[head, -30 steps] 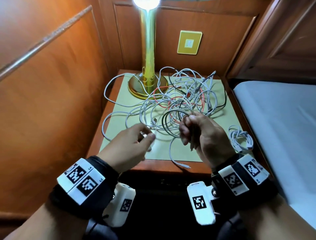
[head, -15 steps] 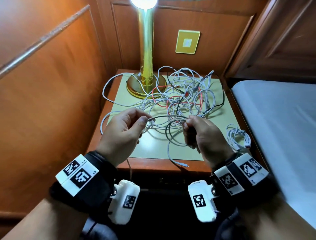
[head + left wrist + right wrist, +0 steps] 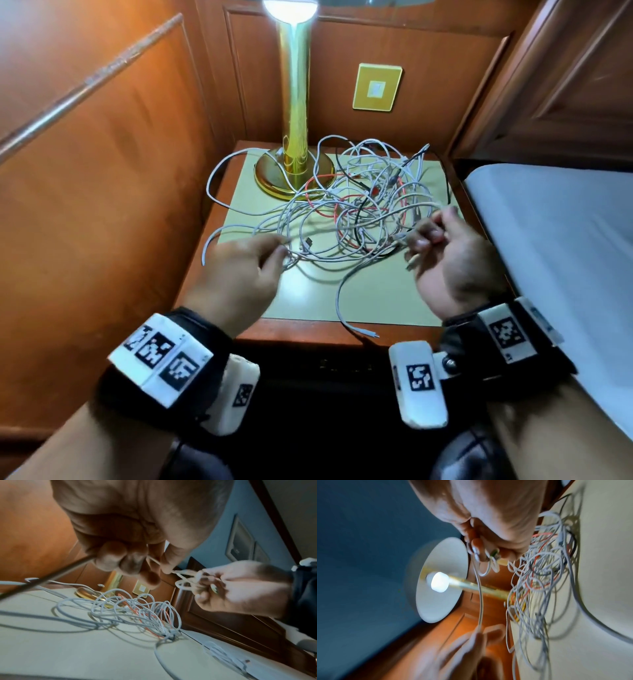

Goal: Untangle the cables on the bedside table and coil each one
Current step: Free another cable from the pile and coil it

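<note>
Here the tangle of cables [image 3: 356, 205], mostly white with some red and black strands, lay heaped on the pale mat [image 3: 376, 294] covering the bedside table [image 3: 308, 334], spreading from the base of the brass lamp [image 3: 294, 102] toward the right edge. One white cable end [image 3: 359, 330] trailed off the front of the mat onto the wooden rim.

The left hand [image 3: 239, 270] was raised over the front-left part of the mat, fingers curled, pinching a white cable [image 3: 154, 561] between thumb and fingertips. In the left wrist view that strand ran from the pinch across to the other hand. The right hand [image 3: 455, 253] was held above the right side of the table, its fingers curled around several small loops of the same white cable [image 3: 185, 582], with a connector [image 3: 494, 554] tucked among the fingertips. The right wrist view showed the strand leaving those loops and running straight to the left hand's fingers [image 3: 476, 639], off the table surface.

A small bundle of coiled white cable [image 3: 224, 654] lay apart on the mat near its right front corner, hidden behind the right hand in the head view. A yellow wall plate [image 3: 376, 87] sat on the wood panelling behind the lamp, and a bed with a white sheet [image 3: 565, 240] stood just beside the table on the right
</note>
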The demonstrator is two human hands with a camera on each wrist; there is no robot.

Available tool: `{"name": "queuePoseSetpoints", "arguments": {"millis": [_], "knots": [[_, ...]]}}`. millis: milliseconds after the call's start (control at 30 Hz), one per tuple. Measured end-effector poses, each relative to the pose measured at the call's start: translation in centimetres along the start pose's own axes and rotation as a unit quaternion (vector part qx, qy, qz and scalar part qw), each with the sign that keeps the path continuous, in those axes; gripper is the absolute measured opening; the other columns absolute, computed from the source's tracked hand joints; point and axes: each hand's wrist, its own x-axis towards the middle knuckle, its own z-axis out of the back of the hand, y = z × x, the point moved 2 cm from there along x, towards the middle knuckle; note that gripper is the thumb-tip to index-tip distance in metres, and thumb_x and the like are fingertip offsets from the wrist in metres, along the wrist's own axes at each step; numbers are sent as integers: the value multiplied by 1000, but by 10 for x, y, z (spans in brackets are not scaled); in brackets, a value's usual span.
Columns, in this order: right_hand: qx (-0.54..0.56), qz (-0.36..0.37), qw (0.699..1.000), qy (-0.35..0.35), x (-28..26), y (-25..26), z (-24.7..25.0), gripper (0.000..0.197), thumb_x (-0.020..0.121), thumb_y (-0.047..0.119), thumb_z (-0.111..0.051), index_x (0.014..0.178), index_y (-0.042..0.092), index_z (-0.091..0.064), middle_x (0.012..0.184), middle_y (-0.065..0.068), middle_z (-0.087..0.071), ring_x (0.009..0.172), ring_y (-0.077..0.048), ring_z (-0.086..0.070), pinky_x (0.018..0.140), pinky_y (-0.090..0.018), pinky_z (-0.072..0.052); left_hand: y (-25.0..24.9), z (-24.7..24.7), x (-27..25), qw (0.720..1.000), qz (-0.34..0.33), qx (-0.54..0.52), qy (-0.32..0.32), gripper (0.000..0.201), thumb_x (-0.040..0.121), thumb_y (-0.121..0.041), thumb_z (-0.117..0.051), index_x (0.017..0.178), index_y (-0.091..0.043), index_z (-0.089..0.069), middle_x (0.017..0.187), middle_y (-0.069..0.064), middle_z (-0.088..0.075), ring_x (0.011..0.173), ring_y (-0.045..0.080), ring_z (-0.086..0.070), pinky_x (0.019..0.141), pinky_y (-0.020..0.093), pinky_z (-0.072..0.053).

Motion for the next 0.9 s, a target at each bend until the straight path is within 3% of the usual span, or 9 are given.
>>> {"name": "queuePoseSetpoints", "arguments": {"millis": [100, 200, 300, 400, 500, 567, 700, 800, 900], "knots": [[-36, 16, 999, 8, 5, 12, 11, 30, 107, 32, -36, 79, 20, -42, 63, 7, -38, 57, -11, -41, 59, -26, -36, 4, 13, 5, 998, -31, -27, -53, 34, 89, -37, -58, 113, -22, -76, 104, 0, -77, 99, 14, -70, 87, 26, -52], [-109, -9, 989, 102, -4, 1, 1, 22, 101, 26, -44, 82, 17, -44, 65, 3, -44, 65, -15, -43, 57, -23, -39, -5, -6, -6, 995, -56, 46, 73, 32, 86, -48, -56, 102, -32, -78, 79, -12, -68, 83, 19, -68, 68, 31, -52], [-387, 53, 899, 198, -15, -13, -6, 23, 103, 24, -45, 85, 13, -52, 75, 1, -63, 70, -15, -51, 61, -22, -40, -20, -23, -19, 978, -133, 18, 163, 20, 86, -41, -62, 93, -33, -79, 67, -18, -49, 65, 7, -56, 58, 25, -45], [-508, 37, 822, 254, -21, -22, -7, 23, 105, 15, -45, 86, 9, -57, 86, -5, -72, 70, -3, -58, 69, -12, -41, -26, -18, -17, 974, -183, -56, 123, 14, 89, -28, -67, 88, -22, -80, 68, -10, -56, 57, 6, -51, 54, 24, -44], [-483, -33, 824, 296, -23, -27, -7, 23, 105, 21, -45, 84, 11, -49, 75, -7, -70, 67, -23, -57, 60, -21, -39, -26, -6, -11, 979, -175, -90, 56, 15, 90, -26, -68, 88, -15, -79, 69, -12, -57, 58, 2, -53, 57, 11, -37], [-451, -68, 834, 312, -26, -29, -11, 24, 98, 29, -46, 82, 11, -46, 64, -4, -63, 61, -32, -49, 52, -32, -35, -27, -4, -10, 980, -174, -87, 38, 17, 91, -25, -68, 85, -12, -77, 71, -9, -63, 61, 6, -57, 58, 15, -41], [-293, -154, 892, 308, -34, -28, -18, 26, 96, 22, -48, 74, 11, -39, 54, 2, -34, 49, -14, -24, 43, -25, -18, -23, -8, -6, 988, -109, -85, 65, 28, 94, -39, -56, 101, -17, -71, 83, -5, -65, 71, 3, -55, 64, 14, -40], [-211, -195, 912, 294, -36, -28, -22, 24, 88, 29, -50, 72, 11, -47, 50, 6, -26, 50, -10, -14, 44, -25, -9, -21, -16, -10, 984, -70, -78, 146, 49, 98, -51, -38, 125, -18, -63, 111, -3, -64, 101, 0, -55, 87, 12, -39], [-192, -206, 915, 287, -36, -28, -24, 28, 88, 32, -52, 63, 19, -49, 52, 6, -22, 51, -11, -12, 50, -32, -4, -23, -21, -14, 976, -61, -111, 180, 56, 95, -57, -30, 115, -18, -64, 103, -3, -62, 97, 6, -54, 84, 20, -40]]}}
